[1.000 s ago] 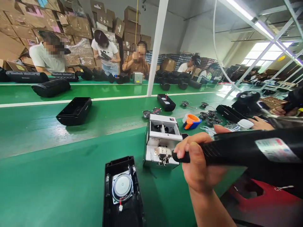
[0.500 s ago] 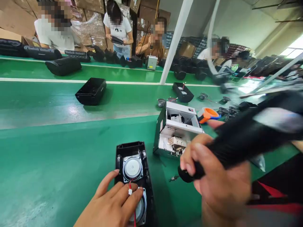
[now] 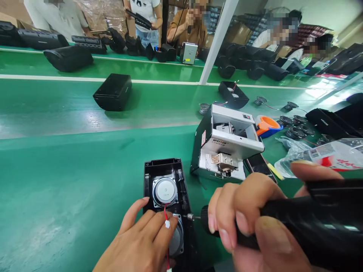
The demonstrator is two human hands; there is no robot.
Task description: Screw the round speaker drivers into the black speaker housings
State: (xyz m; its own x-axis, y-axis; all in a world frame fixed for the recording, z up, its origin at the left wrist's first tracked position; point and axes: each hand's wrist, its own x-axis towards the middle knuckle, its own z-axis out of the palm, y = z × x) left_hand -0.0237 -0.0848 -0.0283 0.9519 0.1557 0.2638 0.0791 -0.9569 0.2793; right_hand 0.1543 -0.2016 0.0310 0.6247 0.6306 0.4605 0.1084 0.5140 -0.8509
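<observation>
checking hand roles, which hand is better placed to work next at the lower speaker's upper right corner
Likely the right hand: it grips the black driver, whose tip is near that corner. The left hand partly covers the lower speaker.

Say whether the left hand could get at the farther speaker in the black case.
Probably yes: the left hand is close to the farther speaker, whose round back looks uncovered, with a red wire at its near edge.

Your left hand (image 3: pixel 143 240), over the black speaker box (image 3: pixel 162 163), is bare, with slim fingers (image 3: pixel 149 222) and a short thumbnail (image 3: pixel 146 199). Your right hand (image 3: pixel 270 234), to the right of that box, is bare too, its fingertips (image 3: pixel 240 223) rounded, its nails short and its thumb broad.
</observation>
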